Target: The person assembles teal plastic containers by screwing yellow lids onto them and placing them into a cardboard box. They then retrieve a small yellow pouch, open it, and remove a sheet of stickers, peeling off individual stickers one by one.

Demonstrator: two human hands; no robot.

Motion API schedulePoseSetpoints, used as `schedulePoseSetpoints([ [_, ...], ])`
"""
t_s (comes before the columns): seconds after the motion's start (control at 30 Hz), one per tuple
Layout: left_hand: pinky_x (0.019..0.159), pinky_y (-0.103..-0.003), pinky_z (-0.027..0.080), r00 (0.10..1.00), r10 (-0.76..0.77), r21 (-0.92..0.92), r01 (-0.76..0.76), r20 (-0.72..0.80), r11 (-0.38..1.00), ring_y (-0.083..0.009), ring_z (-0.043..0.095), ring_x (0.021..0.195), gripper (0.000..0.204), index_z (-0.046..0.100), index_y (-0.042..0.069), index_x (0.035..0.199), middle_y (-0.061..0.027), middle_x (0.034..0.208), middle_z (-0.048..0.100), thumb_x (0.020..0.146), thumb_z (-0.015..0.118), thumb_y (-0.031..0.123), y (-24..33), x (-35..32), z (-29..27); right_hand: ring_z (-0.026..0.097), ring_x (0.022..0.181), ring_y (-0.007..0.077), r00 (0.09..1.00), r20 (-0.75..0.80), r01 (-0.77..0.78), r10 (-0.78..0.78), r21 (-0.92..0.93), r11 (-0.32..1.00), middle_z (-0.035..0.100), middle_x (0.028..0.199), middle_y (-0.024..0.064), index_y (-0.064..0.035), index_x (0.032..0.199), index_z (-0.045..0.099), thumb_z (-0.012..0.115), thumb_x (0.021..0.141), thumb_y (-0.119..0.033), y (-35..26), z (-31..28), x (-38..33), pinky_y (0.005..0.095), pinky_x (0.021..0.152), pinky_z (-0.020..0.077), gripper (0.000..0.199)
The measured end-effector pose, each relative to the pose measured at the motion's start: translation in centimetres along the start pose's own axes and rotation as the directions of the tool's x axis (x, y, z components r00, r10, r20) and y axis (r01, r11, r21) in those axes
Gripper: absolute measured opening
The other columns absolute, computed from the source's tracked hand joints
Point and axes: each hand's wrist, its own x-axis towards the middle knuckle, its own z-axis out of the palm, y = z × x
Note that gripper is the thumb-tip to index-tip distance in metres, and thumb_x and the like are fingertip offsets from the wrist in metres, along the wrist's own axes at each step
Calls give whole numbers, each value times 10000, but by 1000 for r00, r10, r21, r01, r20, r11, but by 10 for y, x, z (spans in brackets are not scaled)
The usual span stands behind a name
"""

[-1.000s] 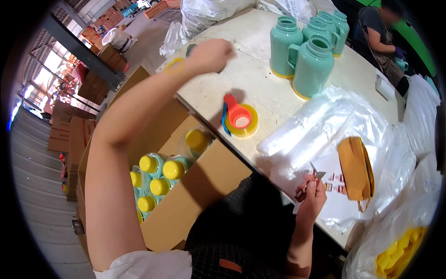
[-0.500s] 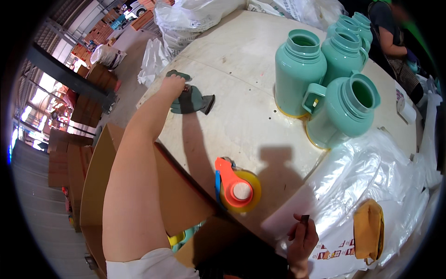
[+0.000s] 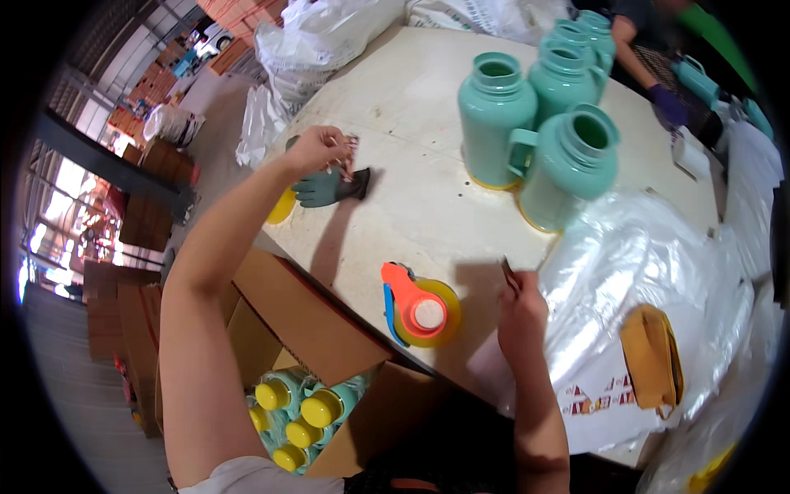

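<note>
Left hand point(image 3: 317, 150) now lifted, grip pinched on small sticker point(image 3: 352, 148) above grey-green glove point(image 3: 329, 186).

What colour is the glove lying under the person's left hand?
Grey-green with a dark cuff; the glove shows in the head view.

A grey-green work glove point(image 3: 329, 187) lies flat and crumpled near the table's left edge — dark cuff to the right, the left hand's point(image 3: 317, 148) fingertips on it.
</note>
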Motion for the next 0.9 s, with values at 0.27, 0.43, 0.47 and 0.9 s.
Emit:
schedulePoseSetpoints([
  [0.27,598,-236,527,967,79,-526,63,243,848,-82,610,685,130,658,72,898,-8,806,663,970,669,179,160,-181,212,637,993,309,941,-186,303,-283,89,949,680,1081,155,-7,1122,633,617,910,-8,4,-72,-67,389,938,489,213],
  [0.43,590,-239,482,909,38,-519,202,416,831,-84,584,654,149,645,64,899,-16,775,648,979,651,189,164,-253,342,637,879,130,987,-23,-92,161,739,667,695,936,66,9,1063,635,570,999,-60,47,-147,-191,264,829,504,114],
  [0.47,589,-241,474,900,-22,-490,258,436,833,-83,576,648,159,644,65,898,-12,760,638,978,658,203,164,-265,371,631,857,126,968,-25,-143,250,763,630,694,932,64,6,1059,632,569,995,-49,67,-162,-214,261,817,504,105],
  [0.9,618,-230,466,933,265,-336,-175,242,925,-68,574,673,136,670,-38,942,-26,767,661,953,642,94,162,-253,481,604,1098,211,812,-118,-141,571,910,389,602,1238,131,21,1330,439,605,961,-26,125,-212,-270,327,940,502,408],
])
